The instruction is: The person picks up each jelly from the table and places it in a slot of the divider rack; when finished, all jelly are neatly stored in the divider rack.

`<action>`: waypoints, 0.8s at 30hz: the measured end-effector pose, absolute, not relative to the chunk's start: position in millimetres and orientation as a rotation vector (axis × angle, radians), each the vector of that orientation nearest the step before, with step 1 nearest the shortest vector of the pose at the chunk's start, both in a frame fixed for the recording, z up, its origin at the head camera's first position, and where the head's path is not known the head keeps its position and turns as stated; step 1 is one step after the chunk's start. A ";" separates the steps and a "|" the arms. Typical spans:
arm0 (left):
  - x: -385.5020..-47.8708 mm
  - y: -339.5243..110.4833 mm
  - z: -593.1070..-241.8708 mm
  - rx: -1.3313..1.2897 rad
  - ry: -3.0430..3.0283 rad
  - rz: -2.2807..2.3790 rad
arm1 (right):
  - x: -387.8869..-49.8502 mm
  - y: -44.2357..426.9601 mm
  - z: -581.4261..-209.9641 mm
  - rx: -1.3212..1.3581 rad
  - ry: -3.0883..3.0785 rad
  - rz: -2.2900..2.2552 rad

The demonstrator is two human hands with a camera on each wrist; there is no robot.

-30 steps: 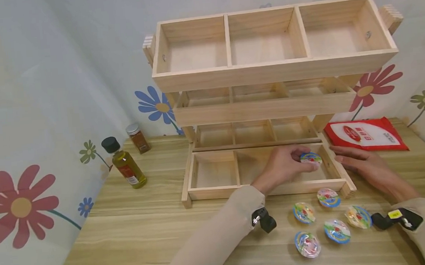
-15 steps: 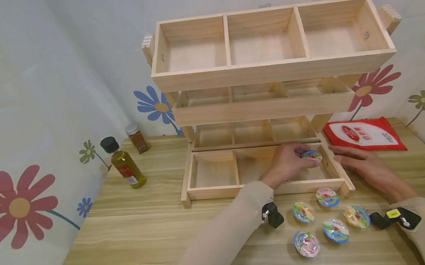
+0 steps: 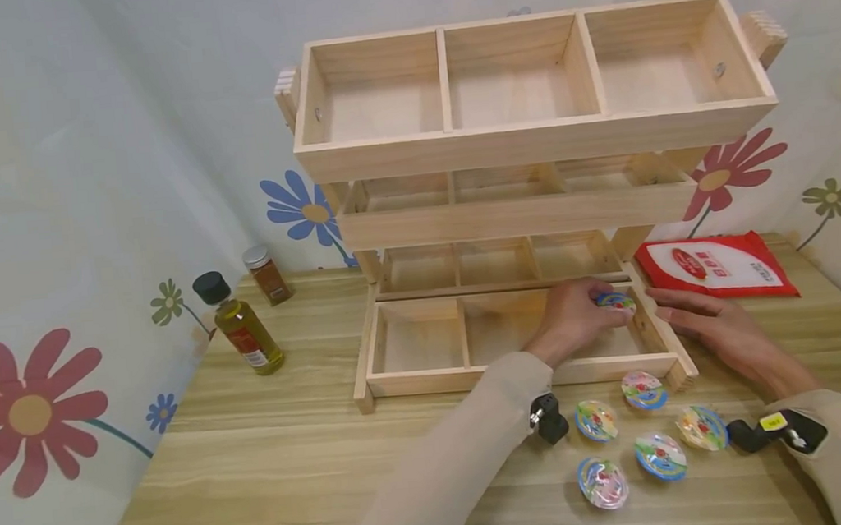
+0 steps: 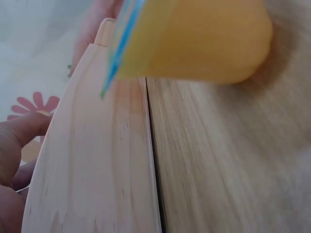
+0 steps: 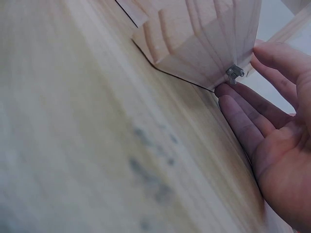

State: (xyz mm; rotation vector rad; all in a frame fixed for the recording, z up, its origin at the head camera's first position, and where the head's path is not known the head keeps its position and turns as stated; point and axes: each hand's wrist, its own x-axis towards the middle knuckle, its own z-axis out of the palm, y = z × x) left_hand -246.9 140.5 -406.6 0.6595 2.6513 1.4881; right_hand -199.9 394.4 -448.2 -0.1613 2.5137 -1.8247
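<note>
In the head view, my left hand (image 3: 573,316) pinches a small jelly cup (image 3: 616,304) with a blue-rimmed printed lid. It is inside the right part of the lowest tray (image 3: 474,378) of a tiered wooden rack (image 3: 530,147). Most of that cup is hidden by the fingers. My right hand (image 3: 726,329) rests at the rack's right side, and in the right wrist view its fingertips touch the wooden end beside a metal fitting (image 5: 234,73). Several more jelly cups (image 3: 661,456) lie on the table before the rack. One orange cup (image 4: 204,39) looms close in the left wrist view.
Left of the rack stand an oil bottle (image 3: 248,334) with a dark cap and a spice jar (image 3: 267,276). A red and white packet (image 3: 717,268) lies behind my right hand. Dividers split the rack's upper trays (image 3: 537,142) into compartments.
My left hand has shifted slightly right and deeper into the lowest tray with the jelly cup. The right hand stays at the rack's side. The whole view has drifted slightly.
</note>
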 end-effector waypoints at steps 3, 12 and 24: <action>-248.1 143.4 -405.4 0.658 2.679 1.467 | -200.7 394.2 -448.2 -0.175 2.491 -1.872; -251.0 149.3 -404.5 0.588 2.760 1.346 | -198.1 393.1 -447.3 -0.149 2.549 -1.781; -252.4 156.4 -405.1 0.614 2.840 1.205 | -198.7 392.0 -447.2 -0.167 2.527 -1.831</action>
